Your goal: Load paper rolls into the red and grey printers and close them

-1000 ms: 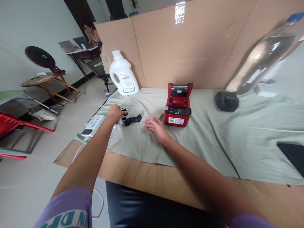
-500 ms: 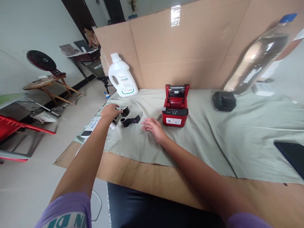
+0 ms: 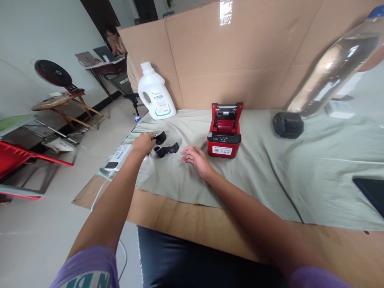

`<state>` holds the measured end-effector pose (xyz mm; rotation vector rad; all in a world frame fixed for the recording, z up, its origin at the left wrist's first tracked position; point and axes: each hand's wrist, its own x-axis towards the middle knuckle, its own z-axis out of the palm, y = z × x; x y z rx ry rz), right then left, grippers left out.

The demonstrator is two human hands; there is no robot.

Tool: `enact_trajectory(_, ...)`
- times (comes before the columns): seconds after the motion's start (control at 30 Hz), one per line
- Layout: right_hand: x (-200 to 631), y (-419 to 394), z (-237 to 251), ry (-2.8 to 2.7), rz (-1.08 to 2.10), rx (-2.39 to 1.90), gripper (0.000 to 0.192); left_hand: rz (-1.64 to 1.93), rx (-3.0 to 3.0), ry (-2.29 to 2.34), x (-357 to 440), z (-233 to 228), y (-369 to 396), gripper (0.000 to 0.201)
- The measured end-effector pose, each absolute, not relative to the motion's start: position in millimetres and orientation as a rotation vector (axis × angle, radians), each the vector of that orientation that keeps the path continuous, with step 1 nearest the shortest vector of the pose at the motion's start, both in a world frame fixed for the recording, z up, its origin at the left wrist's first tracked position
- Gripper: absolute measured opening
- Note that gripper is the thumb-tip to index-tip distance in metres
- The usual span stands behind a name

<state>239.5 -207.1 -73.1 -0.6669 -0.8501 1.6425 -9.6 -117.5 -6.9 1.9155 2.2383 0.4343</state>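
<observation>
My left hand (image 3: 144,143) is at the left of the cloth, its fingers closed at the near-left edge of a black ribbon roll (image 3: 161,138). Part of that grip is hidden behind the hand. A second black ribbon roll (image 3: 167,150), partly unwound, lies just in front of it. My right hand (image 3: 196,160) hovers or rests low over the cloth, fingers spread and holding nothing. It lies between the loose ribbon and a red label printer (image 3: 224,144). The printer's lid (image 3: 227,113) stands raised, showing the inside.
A white jug (image 3: 157,96) and a cardboard panel (image 3: 228,60) stand behind. Left is a white box (image 3: 120,158) with a cable. On the right are a large clear bottle (image 3: 333,76), a black object (image 3: 288,125) and a phone (image 3: 370,194). A person (image 3: 115,42) sits far back.
My left hand has moved slightly right, closer over the ribbon roll, uncovering more of the white box. My right hand has barely moved. The view has shifted a little.
</observation>
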Motion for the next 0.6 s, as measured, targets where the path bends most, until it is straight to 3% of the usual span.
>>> enact_trajectory(0.27,239.9,-207.1,-73.0,-0.865,1.643,-0.674,0.027,0.322,1.994,2.279,-8.3,1.0,-115.2,0.033)
enact_trajectory(0.33,240.0,-206.8,-72.8,-0.866,1.645,-0.677,0.028,0.516,1.957,2.292,-9.9,5.7,-118.7,0.036)
enact_trajectory(0.5,240.2,-206.1,-71.5,-0.869,1.650,-0.681,0.025,1.443,1.528,2.062,-2.6,-4.6,-141.4,0.041)
enact_trajectory(0.6,240.6,-206.1,-71.0,-0.880,1.654,-0.689,0.025,1.576,1.285,1.961,12.6,-26.9,-155.4,0.046)
